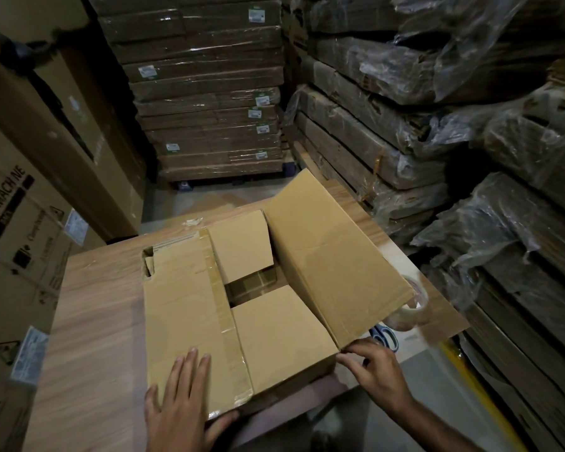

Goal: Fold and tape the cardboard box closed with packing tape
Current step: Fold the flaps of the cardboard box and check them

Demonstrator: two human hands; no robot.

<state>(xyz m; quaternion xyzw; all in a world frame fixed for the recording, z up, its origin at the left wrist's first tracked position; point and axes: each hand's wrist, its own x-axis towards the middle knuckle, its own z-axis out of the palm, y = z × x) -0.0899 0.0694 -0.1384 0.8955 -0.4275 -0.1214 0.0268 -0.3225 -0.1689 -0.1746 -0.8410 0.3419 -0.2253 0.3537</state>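
Brown corrugated board, matte and softly creased, makes up the cardboard box (274, 337), which sits on the wood-grain table (95, 321) right in front of the person. The two short flaps are already folded in, with a dark gap between them showing the inside. The left flap (183, 305) lies flat over them, a glossy strip of old tape (221, 295) running along its inner edge. The left hand (180, 402) rests on that flap with fingers straight and spread and the thumb hooked over the near edge, most likely to keep the springy board from lifting. The right flap (333, 256) stands tilted outward, not yet folded. The right hand (379, 370) has its fingers curled at the flap's near lower corner and seems to pinch it by the hinge crease (a sensible spot, since the board bends easiest there). A clear, shiny tape roll (411, 313) stands on the table just beyond the raised flap, partly hidden by it. Blue-handled scissors (385, 337) lie beside it, both within easy reach of the right hand for sealing.
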